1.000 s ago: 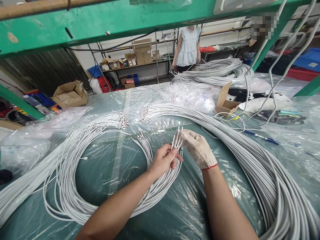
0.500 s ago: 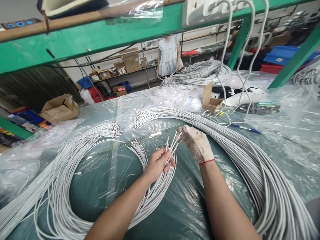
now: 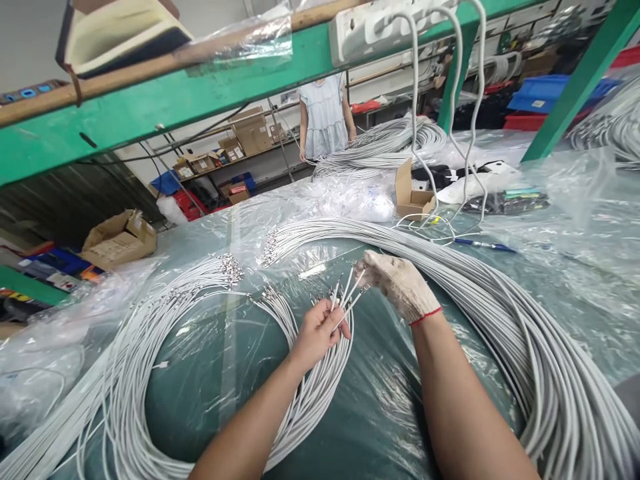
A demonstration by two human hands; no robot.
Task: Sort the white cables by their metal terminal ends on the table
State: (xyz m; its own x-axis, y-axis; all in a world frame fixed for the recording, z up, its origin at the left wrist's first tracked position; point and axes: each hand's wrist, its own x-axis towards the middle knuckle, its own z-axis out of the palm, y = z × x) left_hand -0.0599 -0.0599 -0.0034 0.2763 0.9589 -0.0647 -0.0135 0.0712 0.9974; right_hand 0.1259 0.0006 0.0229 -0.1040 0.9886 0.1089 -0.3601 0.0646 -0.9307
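I have the L hand (image 3: 320,333), bare, w/ thumb and fingers closed on a few white cables (image 3: 349,299) just below their terminated ends; the tips fan up and to the R, above the table and clear of the fingers. I have the R hand (image 3: 400,280), in a cream knit glove w/ red cuff edge, at those tips, fingers bent, palm down; whether it pinches a tip or only touches, I can't tell. Directly below the L hand, ref. the looped cable bundle (image 3: 127,380): its R side passes under the hand and forearm, w/ metal-tipped ends grouped at the top. On the R, a second cable bundle (image 3: 480,300) arcs past the gloved hand, its ends pointing L. Both bundles lie on clear plastic sheeting (image 3: 220,373) over a green tabletop. Beyond the R bundle: blue pen (image 3: 484,245), small open carton (image 3: 415,199), loose white leads. Far side of table: cable coil (image 3: 390,143), w/ a person in a lt. blue top (image 3: 325,113) standing next to it. Overhead: green beam (image 3: 210,100) carrying a white power strip (image 3: 345,47) w/ 3 leads hanging; open book (image 3: 120,40) above beam, upper L.
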